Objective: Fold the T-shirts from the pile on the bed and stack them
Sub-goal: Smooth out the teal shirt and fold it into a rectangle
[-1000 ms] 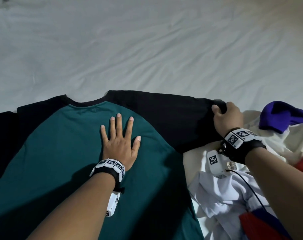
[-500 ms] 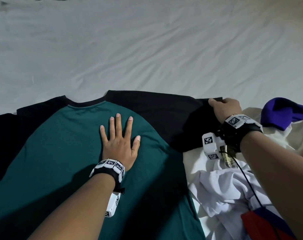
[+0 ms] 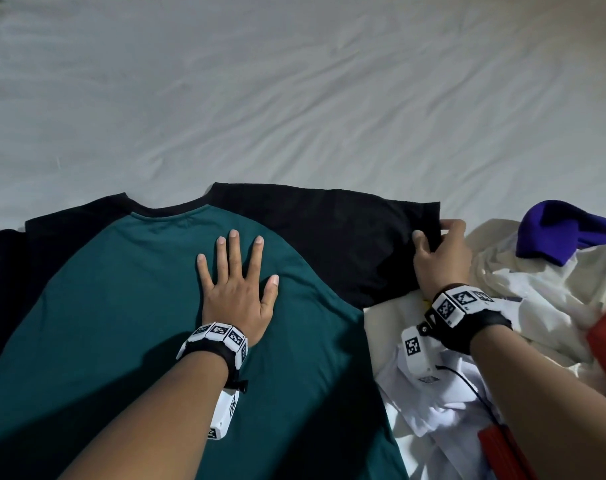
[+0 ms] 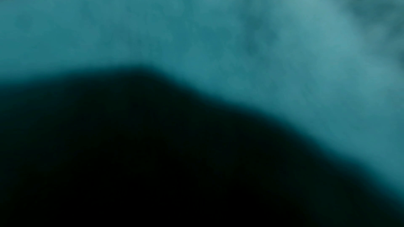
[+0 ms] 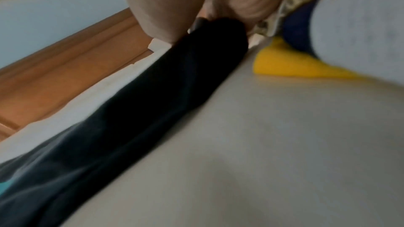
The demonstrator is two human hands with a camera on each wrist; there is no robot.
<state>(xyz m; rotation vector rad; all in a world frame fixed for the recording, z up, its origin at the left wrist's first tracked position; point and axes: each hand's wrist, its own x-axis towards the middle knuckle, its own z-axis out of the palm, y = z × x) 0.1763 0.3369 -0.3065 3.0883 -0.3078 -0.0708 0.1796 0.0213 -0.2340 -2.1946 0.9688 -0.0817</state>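
- Fingers (image 3: 230,252) of the left hand (image 3: 235,299) are lying straight and spread, pressing flat on the teal body of the T-shirt (image 3: 121,306), just below its black collar.
- Fingers (image 3: 420,241) of the right hand (image 3: 442,261) are curling round the hem of the black sleeve (image 3: 346,237), with the thumb on top pinching the cloth; in the right wrist view the sleeve (image 5: 174,84) is running away from the thumb (image 5: 161,6), blurred.
- Spreading out under and between both hands, the T-shirt is lying flat on the bed (image 3: 294,98).
- Just right of the pinching fingers, the pile (image 3: 537,296) of white, purple and red clothes is lying crumpled, touching the sleeve's lower edge.
- Teal cloth (image 4: 218,32) is filling the left wrist view, too blurred to tell more.
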